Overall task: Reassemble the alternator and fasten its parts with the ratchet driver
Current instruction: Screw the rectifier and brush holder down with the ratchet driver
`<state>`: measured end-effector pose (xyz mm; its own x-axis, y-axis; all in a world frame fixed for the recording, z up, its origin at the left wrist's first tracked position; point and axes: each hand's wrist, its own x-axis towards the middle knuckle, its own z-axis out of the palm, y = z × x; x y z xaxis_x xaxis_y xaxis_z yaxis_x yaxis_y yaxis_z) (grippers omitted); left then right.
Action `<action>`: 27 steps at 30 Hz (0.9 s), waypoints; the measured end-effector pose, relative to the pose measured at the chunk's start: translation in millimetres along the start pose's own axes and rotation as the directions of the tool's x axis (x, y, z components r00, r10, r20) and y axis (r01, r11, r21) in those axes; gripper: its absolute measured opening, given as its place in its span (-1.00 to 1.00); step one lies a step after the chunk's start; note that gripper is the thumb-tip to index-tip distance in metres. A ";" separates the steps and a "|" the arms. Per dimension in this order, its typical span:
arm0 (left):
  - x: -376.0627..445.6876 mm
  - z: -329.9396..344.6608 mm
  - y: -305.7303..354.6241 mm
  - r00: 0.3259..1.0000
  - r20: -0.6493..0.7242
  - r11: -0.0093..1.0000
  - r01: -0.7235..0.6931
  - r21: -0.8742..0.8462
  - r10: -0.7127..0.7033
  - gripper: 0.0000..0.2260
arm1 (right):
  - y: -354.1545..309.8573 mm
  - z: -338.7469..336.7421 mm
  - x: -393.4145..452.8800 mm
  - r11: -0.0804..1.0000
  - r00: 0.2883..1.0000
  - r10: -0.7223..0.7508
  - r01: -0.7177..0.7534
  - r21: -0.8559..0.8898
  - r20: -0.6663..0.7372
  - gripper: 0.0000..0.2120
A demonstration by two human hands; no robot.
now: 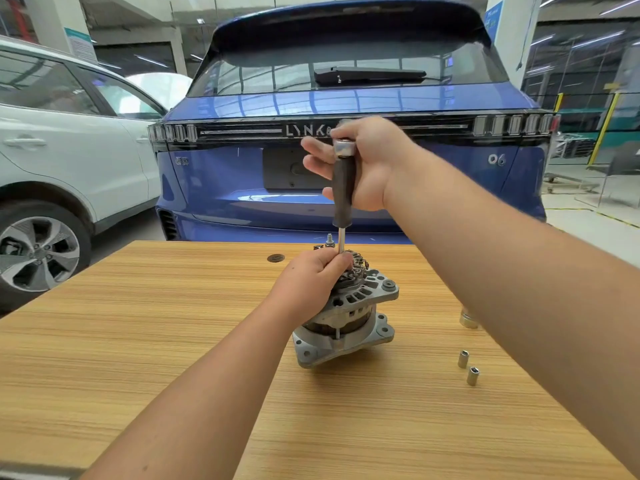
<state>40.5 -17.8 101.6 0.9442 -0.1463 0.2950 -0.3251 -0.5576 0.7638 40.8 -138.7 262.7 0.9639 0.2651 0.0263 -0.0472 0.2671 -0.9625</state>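
Upright on the wooden table [173, 341] stands the alternator [346, 317], with the driver [343, 188] held vertically above it (its thin shaft runs down into the top of the casing). The right hand [363, 164] wraps loosely round the dark handle near its metal cap, fingers partly spread. The left hand [311, 275] pinches the shaft just above the alternator. Two small sockets [468, 367] lie apart to the right.
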 end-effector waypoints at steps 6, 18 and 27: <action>1.5 0.5 0.4 1.000 -0.019 1.000 0.001 0.004 -0.001 -0.70 | 30.3 -3.2 -1.1 0.901 0.951 -0.287 0.310 0.304 -0.118 -0.86; -0.5 -0.1 -0.2 1.000 -0.020 1.000 0.009 0.023 -0.008 -0.70 | 27.8 -6.9 -6.7 -0.284 0.654 -0.601 0.362 -0.888 0.459 -0.49; -0.4 1.3 1.2 0.999 -0.027 1.000 0.029 0.010 -0.028 -0.72 | 10.3 -0.9 -5.9 -0.304 0.748 -0.473 0.357 -0.883 0.465 -0.64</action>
<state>39.8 -19.4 101.6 0.9513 -0.1081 0.2887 -0.2972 -0.5699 0.7660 34.9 -138.4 252.4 0.6216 0.5033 0.6003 0.5901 -0.8048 0.0637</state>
